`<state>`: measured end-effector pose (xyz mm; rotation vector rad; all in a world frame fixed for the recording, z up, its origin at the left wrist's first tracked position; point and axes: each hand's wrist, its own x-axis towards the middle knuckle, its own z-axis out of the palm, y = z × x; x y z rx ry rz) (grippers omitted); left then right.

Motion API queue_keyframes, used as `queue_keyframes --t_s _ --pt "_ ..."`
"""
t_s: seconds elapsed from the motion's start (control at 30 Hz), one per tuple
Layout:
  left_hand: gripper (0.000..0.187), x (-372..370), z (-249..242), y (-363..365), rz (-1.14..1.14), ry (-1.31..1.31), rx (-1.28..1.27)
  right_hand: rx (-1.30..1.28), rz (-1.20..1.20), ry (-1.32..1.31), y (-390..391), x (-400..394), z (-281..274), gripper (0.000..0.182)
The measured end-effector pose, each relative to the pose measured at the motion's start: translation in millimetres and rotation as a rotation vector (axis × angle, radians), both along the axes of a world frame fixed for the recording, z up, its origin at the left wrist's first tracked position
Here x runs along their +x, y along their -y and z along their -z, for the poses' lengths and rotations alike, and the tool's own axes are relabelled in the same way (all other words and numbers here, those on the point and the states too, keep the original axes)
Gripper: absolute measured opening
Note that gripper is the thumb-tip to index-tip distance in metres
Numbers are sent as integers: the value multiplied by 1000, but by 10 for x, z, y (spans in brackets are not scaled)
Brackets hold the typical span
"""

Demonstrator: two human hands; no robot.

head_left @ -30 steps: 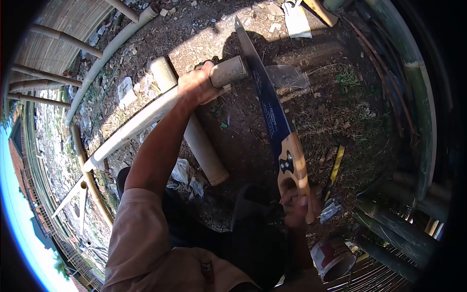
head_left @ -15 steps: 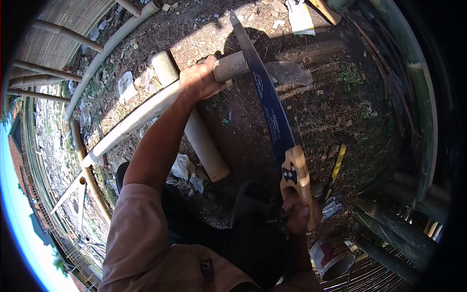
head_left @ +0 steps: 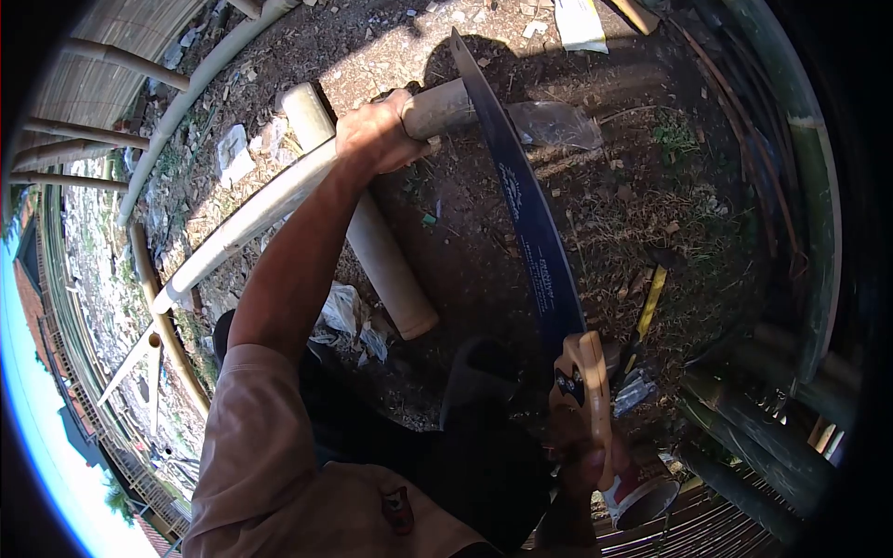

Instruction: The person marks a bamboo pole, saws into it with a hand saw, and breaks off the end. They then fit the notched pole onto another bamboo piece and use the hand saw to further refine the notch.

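Observation:
My left hand is wrapped around a long pale bamboo pole close to its far right end. The pole lies across a thicker bamboo piece on the ground. In my right hand is the wooden handle of a hand saw, low and to the right. Its dark blade slants up and left, and the upper part meets the pole's right end just past my left hand. Where the teeth touch, I cannot make out any cut.
A yellow-handled tool lies on the dirt at right. Near my right hand stands a paint can. Plastic scraps and a clear plastic bag litter the ground. Green bamboo poles are at lower right, a bamboo frame at left.
My right hand has pulled the saw down toward my body and slightly right, so the blade slid across the pole. My left hand keeps its grip on the pole.

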<state>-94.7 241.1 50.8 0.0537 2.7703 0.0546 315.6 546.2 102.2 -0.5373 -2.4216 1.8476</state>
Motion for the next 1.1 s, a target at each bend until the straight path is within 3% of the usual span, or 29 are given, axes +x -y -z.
queue_keyframes --t_s 0.1,0.17,0.33,0.43,0.53,0.6,0.7,0.87,1.0,1.1 --pt "61 22 23 37 29 -45 38 35 -14 -75 215 -634 -406 60" --pt "63 -70 -64 5 -29 9 27 -82 -70 -134 244 -823 -477 63" --pt "64 -120 -32 3 -18 -55 -24 181 26 22 -84 -133 -308 54" --pt "64 -66 15 42 -12 -40 -30 -43 -48 112 -397 393 -94 41" --pt "64 -20 35 1 -29 -48 -3 42 -66 63 -119 -424 -361 38" --pt "66 78 -10 -5 -2 -76 -14 122 -228 11 125 -1149 -558 50" --pt "67 28 -11 -9 -16 -29 -22 -211 -254 13 -72 -843 -264 43" --pt "61 10 18 7 -44 -34 21 -30 -200 4 -24 -868 -55 51" --pt "62 62 136 78 -21 -95 58 -119 -129 -115 583 -2270 34 45" --pt "62 3 65 55 -41 -84 30 -196 -76 -156 649 -2244 79 41"
